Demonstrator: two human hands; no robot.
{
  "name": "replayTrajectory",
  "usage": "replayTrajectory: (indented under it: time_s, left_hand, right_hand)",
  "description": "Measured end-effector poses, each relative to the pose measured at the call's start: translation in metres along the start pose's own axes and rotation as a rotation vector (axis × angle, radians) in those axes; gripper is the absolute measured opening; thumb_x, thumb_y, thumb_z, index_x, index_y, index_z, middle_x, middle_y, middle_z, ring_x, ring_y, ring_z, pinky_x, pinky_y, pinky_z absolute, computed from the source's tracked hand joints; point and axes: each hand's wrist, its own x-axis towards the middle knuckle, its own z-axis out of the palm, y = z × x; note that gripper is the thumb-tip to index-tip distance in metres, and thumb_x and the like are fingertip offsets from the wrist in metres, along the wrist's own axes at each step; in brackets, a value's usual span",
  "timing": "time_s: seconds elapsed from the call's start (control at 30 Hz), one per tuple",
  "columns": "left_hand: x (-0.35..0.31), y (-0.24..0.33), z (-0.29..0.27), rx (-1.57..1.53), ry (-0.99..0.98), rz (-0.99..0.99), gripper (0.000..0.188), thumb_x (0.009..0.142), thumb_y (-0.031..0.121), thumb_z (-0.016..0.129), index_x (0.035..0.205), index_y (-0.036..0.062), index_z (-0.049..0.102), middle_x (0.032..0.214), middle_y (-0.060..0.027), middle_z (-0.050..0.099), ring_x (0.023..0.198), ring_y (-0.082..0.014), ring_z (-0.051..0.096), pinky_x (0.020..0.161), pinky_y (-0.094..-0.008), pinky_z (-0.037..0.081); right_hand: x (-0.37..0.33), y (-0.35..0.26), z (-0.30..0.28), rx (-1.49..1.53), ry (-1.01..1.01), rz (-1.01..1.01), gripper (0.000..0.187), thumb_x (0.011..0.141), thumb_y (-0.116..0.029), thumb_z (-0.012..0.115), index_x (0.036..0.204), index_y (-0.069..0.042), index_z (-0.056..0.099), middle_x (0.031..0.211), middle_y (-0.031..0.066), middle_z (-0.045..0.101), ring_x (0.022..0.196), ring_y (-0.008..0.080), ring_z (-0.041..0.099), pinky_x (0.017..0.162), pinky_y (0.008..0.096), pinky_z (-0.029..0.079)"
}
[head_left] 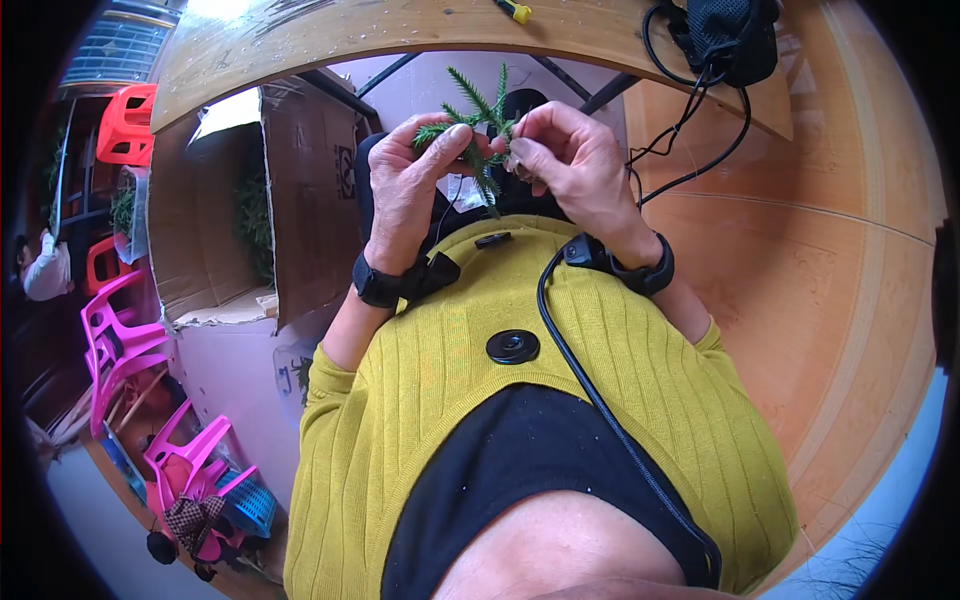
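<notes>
A small green artificial pine sprig with several needle-covered tips is held up in front of me, below the table edge. My left hand pinches its left side between thumb and fingers. My right hand closes thumb and fingertips at the sprig's right side, near its middle. Whatever small part sits between the right fingertips is too small to make out. Both wrists wear black straps, and a black cable runs down over my yellow-green cardigan.
A wooden table spans the far side, with a yellow-and-black tool on it. At the right end lies a black mesh pouch with hanging cables. An open cardboard box holding greenery stands left, beyond it pink stools and a blue basket.
</notes>
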Motion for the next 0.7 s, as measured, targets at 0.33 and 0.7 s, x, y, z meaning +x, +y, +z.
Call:
replayTrajectory:
  time_s: [0.33,0.7]
  left_hand:
    - [0.001,0.001,-0.001,-0.078,0.031,0.025,0.014,0.091,0.01,0.063,0.099,-0.0009,0.063,0.087,-0.0132,0.069,0.076,-0.0165,0.068,0.064,-0.0243,0.055]
    - [0.001,-0.005,-0.006,-0.153,0.028,0.003,0.016,0.091,0.012,0.061,0.102,-0.0003,0.06,0.085,-0.0113,0.067,0.075,-0.0196,0.068,0.063,-0.0266,0.055]
  right_hand:
    - [-0.003,-0.002,-0.003,-0.327,-0.189,-0.339,0.003,0.093,-0.006,0.056,0.094,-0.004,0.056,0.097,0.0075,0.069,0.071,0.0032,0.057,0.057,0.0163,0.046]
    - [0.008,0.001,-0.025,0.246,-0.204,-0.061,0.007,0.094,-0.012,0.057,0.095,-0.005,0.056,0.102,0.0097,0.066,0.08,0.0104,0.064,0.057,0.0191,0.049]
